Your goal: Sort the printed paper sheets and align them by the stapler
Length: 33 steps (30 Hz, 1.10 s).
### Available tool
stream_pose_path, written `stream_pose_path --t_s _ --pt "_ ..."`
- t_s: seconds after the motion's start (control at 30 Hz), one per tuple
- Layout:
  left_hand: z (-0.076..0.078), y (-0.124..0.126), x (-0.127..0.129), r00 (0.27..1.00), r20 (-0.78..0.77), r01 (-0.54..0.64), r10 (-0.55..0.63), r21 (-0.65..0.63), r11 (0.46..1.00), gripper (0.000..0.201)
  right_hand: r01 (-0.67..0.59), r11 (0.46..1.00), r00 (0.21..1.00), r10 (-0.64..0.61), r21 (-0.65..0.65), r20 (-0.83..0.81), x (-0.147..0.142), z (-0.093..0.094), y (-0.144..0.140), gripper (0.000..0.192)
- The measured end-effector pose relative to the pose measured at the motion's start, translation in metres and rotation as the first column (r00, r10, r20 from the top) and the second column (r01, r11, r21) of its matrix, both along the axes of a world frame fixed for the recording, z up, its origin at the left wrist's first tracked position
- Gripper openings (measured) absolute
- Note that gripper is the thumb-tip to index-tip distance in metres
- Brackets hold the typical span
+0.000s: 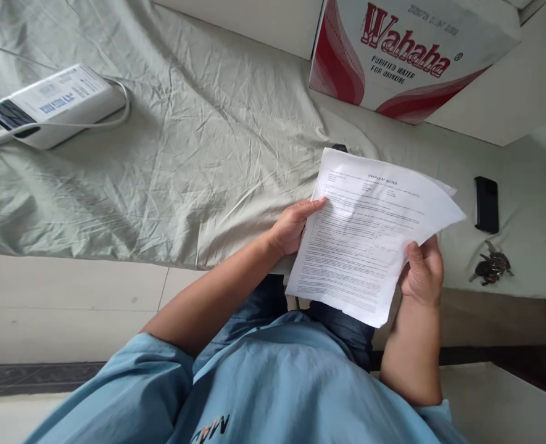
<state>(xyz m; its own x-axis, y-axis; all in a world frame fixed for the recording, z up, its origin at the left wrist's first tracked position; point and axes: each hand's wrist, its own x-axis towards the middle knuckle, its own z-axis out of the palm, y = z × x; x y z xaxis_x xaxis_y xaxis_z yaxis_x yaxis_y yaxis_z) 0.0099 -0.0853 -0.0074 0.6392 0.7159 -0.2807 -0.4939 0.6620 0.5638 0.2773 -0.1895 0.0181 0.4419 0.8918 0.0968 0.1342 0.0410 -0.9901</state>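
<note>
A few printed sheets of paper (356, 240), headed "Overleaf Notes", are held up in front of me over the edge of the cloth-covered surface. My left hand (295, 225) pinches their left edge, thumb on top and the other fingers hidden underneath. At the right edge, my right hand (423, 268) grips the paper with its thumb in front and fingers behind. The upper right corners are fanned slightly apart, so more than one sheet shows. Part of a small black object (340, 148) peeks out behind the top edge; its kind is hidden.
A pale green cloth (198, 142) covers the surface. At the far left lies a white box-shaped device (69, 102) with a cable. A Wahaha water carton (402, 61) stands at the back. Rightward are a black phone (487, 205) and a bunch of keys (492, 265).
</note>
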Motion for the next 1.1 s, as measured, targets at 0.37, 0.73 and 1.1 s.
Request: stream_pose_path --t_s 0.37,0.73,1.1 --pt "0.005 -0.011 -0.003 0.99 -0.11 0.101 -0.094 0.06 0.993 0.05 0.085 0.986 0.984 -0.106 -0.142 -0.144 -0.018 0.003 -0.01 0.036" --pt "0.031 -0.07 -0.017 0.892 -0.398 0.214 -0.212 -0.04 0.976 0.053 -0.01 0.977 0.98 -0.033 -0.214 -0.197 -0.003 0.012 -0.02 0.044" --pt "0.016 -0.119 -0.024 0.915 -0.331 0.196 -0.23 -0.134 0.971 0.062 0.15 0.959 0.961 -0.198 -0.242 -0.191 0.003 -0.014 -0.005 0.047"
